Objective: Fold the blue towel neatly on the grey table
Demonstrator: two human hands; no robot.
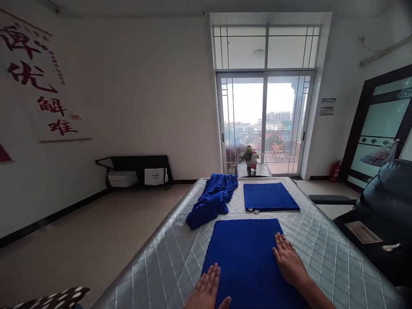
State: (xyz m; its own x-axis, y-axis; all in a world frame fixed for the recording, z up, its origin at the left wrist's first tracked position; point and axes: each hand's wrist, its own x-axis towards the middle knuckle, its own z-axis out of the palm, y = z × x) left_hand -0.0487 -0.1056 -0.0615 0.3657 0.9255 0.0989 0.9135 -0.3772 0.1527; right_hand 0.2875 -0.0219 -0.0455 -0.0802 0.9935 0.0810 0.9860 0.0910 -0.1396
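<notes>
A flat rectangle of folded blue cloth (247, 257) lies on the quilted silver mattress (154, 262), right before me. My left hand (206, 287) rests on its left edge, fingers stretched out flat. On the opposite edge lies my right hand (288, 257), palm down with straight fingers. Farther off is a second folded blue cloth (270, 196), with small white tags at its near edge. Left of that, a crumpled blue cloth (214, 199) sits in a loose heap.
Beyond the mattress stands a small table (268, 171) with a plant (247, 154) and a bottle (254, 162). A dark armchair (394, 193) is at the right. By the left wall is a black bench (140, 163) with white boxes (122, 179) under it.
</notes>
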